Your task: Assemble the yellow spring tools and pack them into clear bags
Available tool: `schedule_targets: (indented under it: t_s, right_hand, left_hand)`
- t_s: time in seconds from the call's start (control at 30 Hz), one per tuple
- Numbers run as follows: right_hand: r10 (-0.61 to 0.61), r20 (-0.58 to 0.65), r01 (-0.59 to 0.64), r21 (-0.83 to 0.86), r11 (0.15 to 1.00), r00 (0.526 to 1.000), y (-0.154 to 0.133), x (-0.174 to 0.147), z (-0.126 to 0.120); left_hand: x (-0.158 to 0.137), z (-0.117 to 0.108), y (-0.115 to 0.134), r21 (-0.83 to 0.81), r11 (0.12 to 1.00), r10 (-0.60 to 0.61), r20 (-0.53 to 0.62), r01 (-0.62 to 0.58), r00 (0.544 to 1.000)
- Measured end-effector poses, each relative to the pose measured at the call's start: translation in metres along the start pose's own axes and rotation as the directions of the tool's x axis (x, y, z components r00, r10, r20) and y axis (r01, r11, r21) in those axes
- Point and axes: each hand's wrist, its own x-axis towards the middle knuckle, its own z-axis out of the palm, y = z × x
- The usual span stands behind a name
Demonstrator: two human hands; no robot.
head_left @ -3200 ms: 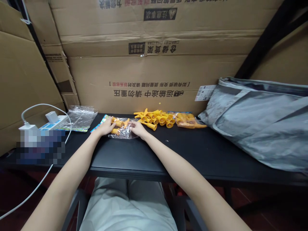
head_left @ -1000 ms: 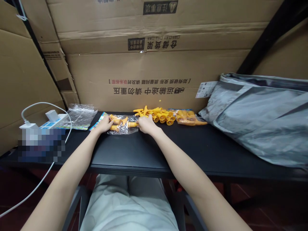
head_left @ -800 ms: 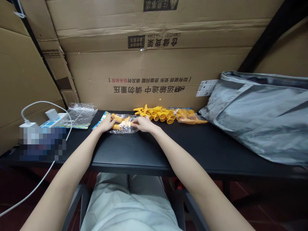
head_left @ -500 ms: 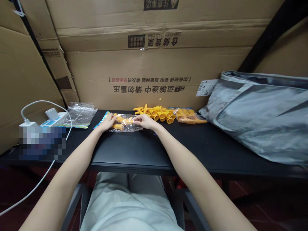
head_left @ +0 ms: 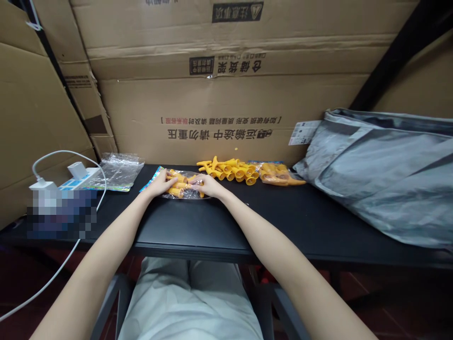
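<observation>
A clear plastic bag (head_left: 189, 195) with a colourful printed edge lies on the black table in front of me. Several yellow-orange plastic pieces (head_left: 177, 192), cone-like in shape, are inside it. At its left end, my left hand (head_left: 159, 184) is closed on the bag, thumb over the pieces. My right hand (head_left: 209, 185) pinches the right end of the bag, close to another yellow piece seen under its fingers. Its exact grip is partly hidden. Behind my right hand lies a pile of loose yellow horn-shaped pieces (head_left: 231, 169).
A filled bag of yellow pieces (head_left: 276, 174) lies beside the pile. Flat clear bags (head_left: 118, 172) lie at the left, next to a power strip (head_left: 78, 178) with a white cable. A grey fabric bag (head_left: 382, 174) stands at the right. Cardboard (head_left: 219, 94) walls the back.
The yellow pieces in the bag have shifted and spread, with one now showing by my right fingers. My left thumb has moved over the pieces. The view has tilted slightly.
</observation>
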Motion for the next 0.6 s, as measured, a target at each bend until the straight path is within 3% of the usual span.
schedule_targets:
  t_s: [0.1, 0.17, 0.27, 0.33, 0.43, 0.6]
  right_hand:
    - [-0.001, -0.037, 0.004, 0.074, 0.997, 0.999, -0.001, 0.001, -0.002]
    - [0.063, -0.093, -0.062, 0.019, 0.998, 0.994, -0.001, 0.001, -0.005]
    - [0.215, -0.163, -0.236, -0.124, 0.964, 0.963, -0.001, -0.001, -0.008]
    - [0.265, -0.128, -0.283, -0.149, 0.947, 0.956, -0.003, -0.002, -0.008]
    - [0.247, 0.007, -0.247, 0.028, 0.968, 0.969, -0.007, -0.004, -0.005]
    - [0.206, 0.109, -0.232, 0.362, 0.903, 0.972, -0.007, -0.003, -0.001]
  left_hand:
    - [-0.003, -0.001, 0.003, 0.036, 0.999, 0.030, 0.014, -0.031, 0.999]
    - [-0.004, -0.003, 0.007, 0.052, 0.999, 0.002, -0.025, 0.000, 1.000]
    - [-0.004, -0.007, 0.012, 0.011, 0.985, -0.171, -0.127, 0.174, 0.977]
    - [-0.002, -0.009, 0.012, -0.092, 0.950, -0.309, -0.156, 0.297, 0.938]
    - [0.000, -0.010, 0.008, -0.222, 0.917, -0.370, -0.156, 0.332, 0.916]
    - [0.000, -0.010, 0.003, -0.196, 0.934, -0.335, -0.194, 0.298, 0.922]
